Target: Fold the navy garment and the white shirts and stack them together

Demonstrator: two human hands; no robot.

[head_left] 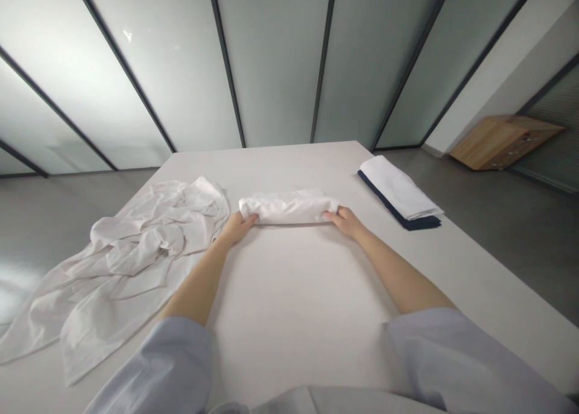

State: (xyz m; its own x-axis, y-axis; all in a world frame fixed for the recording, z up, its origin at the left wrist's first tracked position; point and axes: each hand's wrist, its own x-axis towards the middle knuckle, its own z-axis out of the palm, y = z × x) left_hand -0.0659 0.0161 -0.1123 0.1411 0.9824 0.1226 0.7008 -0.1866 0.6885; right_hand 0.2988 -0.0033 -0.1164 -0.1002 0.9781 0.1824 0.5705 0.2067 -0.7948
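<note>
A white cloth [289, 208], folded into a narrow band, is stretched sideways between my two hands over the middle of the table. Its left end is gripped by my left hand [239, 226], thumb on the near side. My right hand [344, 220] pinches the right end in the same way. The fingers behind the cloth are hidden. Close to my left hand lies a large crumpled white cloth [158, 239], spread in loose wrinkles.
On the right side of the white table [298, 317] lies a folded white cloth [400, 185] on top of a folded dark blue cloth [423, 223]. Beyond the right edge, a wooden cabinet [502, 140] stands on the grey floor. Frosted glass panels [275, 58] rise behind the table.
</note>
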